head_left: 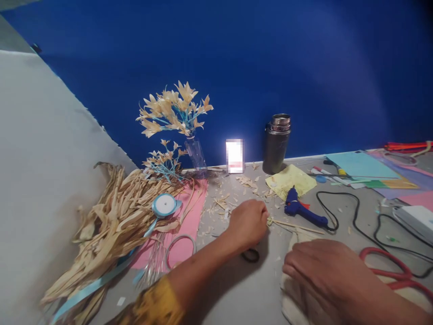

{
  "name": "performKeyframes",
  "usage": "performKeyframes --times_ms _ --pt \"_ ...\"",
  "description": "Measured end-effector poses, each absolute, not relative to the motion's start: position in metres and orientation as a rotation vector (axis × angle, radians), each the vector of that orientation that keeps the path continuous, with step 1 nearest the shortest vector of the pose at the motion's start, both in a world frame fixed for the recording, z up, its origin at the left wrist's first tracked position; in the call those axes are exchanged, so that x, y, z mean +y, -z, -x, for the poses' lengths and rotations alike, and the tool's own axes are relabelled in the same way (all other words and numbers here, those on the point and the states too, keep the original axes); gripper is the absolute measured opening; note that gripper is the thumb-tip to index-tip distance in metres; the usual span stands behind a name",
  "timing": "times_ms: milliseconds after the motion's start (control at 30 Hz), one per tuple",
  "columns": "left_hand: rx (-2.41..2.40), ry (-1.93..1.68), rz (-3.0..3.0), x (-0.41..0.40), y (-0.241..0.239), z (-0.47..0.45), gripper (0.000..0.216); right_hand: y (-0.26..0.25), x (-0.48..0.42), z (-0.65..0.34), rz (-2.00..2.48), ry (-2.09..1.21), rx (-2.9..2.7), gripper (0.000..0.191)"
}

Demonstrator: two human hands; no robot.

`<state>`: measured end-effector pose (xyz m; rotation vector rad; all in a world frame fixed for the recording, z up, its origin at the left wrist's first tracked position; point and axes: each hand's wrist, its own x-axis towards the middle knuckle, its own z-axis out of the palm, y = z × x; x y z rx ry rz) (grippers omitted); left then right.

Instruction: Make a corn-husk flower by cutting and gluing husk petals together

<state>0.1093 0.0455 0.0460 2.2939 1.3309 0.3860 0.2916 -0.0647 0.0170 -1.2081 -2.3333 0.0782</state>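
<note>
My left hand (248,225) is closed in a fist above the middle of the table, knuckles up; what its fingers hold, if anything, is hidden. Just right of it, a thin tan stick (297,226) with a small greenish end stretches toward the right. My right hand (324,271) bends over a beige cloth (289,295), fingers together and curled down onto it, tips out of sight. Beyond the hands lies a blue glue gun (304,210) with its black cord. Scissors with red handles (389,266) lie beside my right wrist, partly covered by it.
On the left are dried husks (111,212), a ribbon roll (165,204), pink paper (194,221) and a tape ring (181,253). Pale flowers (176,108) stand in a clear bottle (196,155) near a dark flask (277,144). Scraps litter the middle; coloured sheets (361,164) lie right.
</note>
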Motion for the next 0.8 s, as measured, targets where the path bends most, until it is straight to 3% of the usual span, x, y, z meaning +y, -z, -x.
performKeyframes --times_ms 133,233,400,567,800 --pt "1.48 -0.215 -2.338 0.085 -0.022 -0.166 0.029 -0.029 -0.051 -0.278 1.154 0.113 -2.426 0.037" --pt "1.512 -0.185 -2.302 0.096 -0.003 -0.185 0.036 -0.016 -0.064 -0.292 1.235 0.007 -2.392 0.039" --pt "1.558 -0.195 -2.176 0.107 0.005 -0.177 0.024 0.006 -0.094 -0.321 1.417 -0.154 -2.322 0.04" --pt "1.567 -0.412 -1.955 0.126 -0.006 -0.143 0.008 0.004 -0.097 -0.331 1.476 -0.271 -2.227 0.037" --pt "1.333 -0.801 -1.588 0.094 -0.017 -0.093 0.012 -0.04 -0.015 -0.297 1.514 -0.669 -1.782 0.022"
